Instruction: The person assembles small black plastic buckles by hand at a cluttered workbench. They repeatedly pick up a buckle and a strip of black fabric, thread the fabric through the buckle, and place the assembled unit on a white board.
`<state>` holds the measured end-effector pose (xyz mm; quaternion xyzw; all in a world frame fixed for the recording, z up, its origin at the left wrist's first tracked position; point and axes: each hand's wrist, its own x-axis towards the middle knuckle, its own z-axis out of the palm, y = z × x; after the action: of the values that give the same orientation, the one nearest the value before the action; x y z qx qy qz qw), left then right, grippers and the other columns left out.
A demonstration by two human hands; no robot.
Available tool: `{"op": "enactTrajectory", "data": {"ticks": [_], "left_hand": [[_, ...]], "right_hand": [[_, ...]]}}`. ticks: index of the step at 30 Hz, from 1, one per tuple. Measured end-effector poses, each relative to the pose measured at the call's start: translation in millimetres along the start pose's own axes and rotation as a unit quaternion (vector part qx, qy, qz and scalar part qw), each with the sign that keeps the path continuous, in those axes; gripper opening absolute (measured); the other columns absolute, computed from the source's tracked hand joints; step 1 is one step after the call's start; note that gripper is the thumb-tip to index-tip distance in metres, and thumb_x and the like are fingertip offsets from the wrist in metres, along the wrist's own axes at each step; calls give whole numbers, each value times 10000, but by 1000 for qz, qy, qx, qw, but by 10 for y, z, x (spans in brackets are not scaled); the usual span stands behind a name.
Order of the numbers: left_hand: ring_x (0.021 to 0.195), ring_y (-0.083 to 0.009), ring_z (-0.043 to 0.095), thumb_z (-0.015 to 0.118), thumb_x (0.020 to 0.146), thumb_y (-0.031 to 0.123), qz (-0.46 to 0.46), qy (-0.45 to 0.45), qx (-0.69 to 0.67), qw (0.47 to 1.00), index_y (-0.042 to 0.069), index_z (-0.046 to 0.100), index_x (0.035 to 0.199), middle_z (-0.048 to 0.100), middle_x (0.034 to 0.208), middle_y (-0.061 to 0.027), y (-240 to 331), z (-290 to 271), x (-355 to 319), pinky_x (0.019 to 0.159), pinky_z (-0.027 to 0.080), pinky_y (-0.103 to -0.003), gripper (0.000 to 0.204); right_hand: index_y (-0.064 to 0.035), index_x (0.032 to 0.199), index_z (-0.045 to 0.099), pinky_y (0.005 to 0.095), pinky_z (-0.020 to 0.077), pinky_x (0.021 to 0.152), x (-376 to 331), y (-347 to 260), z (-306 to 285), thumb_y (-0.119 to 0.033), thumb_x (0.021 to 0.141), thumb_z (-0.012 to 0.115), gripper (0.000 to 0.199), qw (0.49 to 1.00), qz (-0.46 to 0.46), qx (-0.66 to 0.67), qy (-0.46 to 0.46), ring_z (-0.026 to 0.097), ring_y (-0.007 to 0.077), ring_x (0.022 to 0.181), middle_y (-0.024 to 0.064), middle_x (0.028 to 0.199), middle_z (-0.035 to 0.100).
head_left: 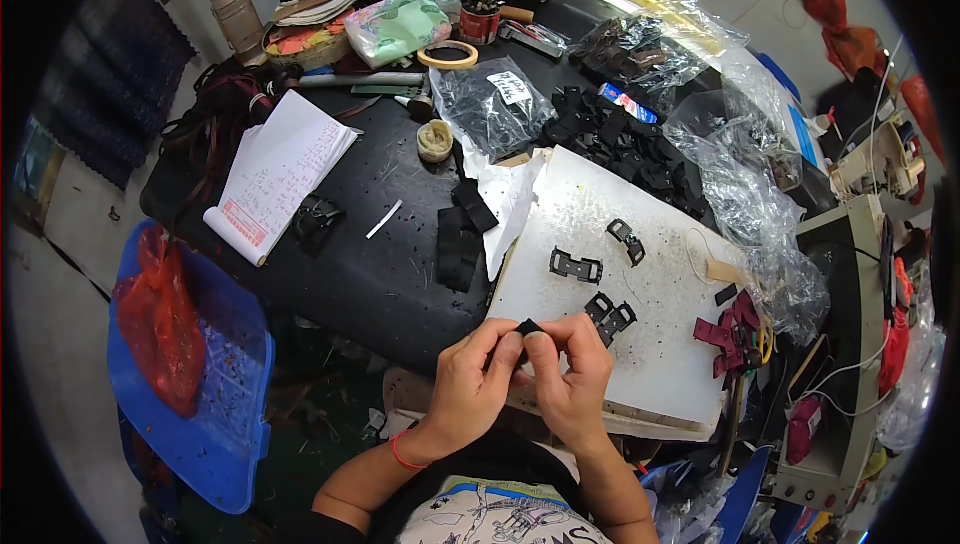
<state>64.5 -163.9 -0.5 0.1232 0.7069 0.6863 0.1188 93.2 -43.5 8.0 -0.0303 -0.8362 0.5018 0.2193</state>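
Both hands meet near the front edge of a white board [575,199]. Between the thumbs and fingers of my left hand [465,389] and my right hand [572,379] is a small black piece [528,327], perhaps fabric or strap. Most of it is hidden by the fingers. Just beyond the right hand lie black buckle-like parts [612,318] with rectangular slots. Farther up the board are another slotted black part [576,265] and a smaller one [628,241] set at an angle. Black strap pieces [458,252] lie left of the board.
A heap of black pieces [640,156] sits behind the board, beside clear plastic bags [715,134]. Maroon pieces [722,342] lie at its right edge. An open notebook [285,169], a tape roll [448,54] and a small cup [435,141] rest on the black table. A blue chair [235,384] stands left.
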Motion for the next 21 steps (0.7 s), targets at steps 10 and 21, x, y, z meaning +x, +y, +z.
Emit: {"op": "enactTrajectory", "data": {"ticks": [10, 21], "left_hand": [[873, -117, 623, 585, 890, 30, -105, -110, -169, 974, -70, 433, 1296, 638, 988, -108, -21, -187, -8, 736, 505, -230, 446], [902, -157, 642, 500, 932, 21, -82, -95, -145, 981, -71, 507, 1217, 643, 999, -126, -7, -169, 4, 800, 528, -257, 299]], "right_hand": [[14, 804, 567, 291, 400, 483, 82, 90, -49, -40, 847, 620, 88, 997, 40, -61, 26, 515, 174, 526, 101, 670, 551], [-6, 746, 588, 305, 366, 445, 25, 34, -101, -48, 802, 682, 117, 994, -45, -96, 12, 475, 175, 493, 79, 630, 512]]}}
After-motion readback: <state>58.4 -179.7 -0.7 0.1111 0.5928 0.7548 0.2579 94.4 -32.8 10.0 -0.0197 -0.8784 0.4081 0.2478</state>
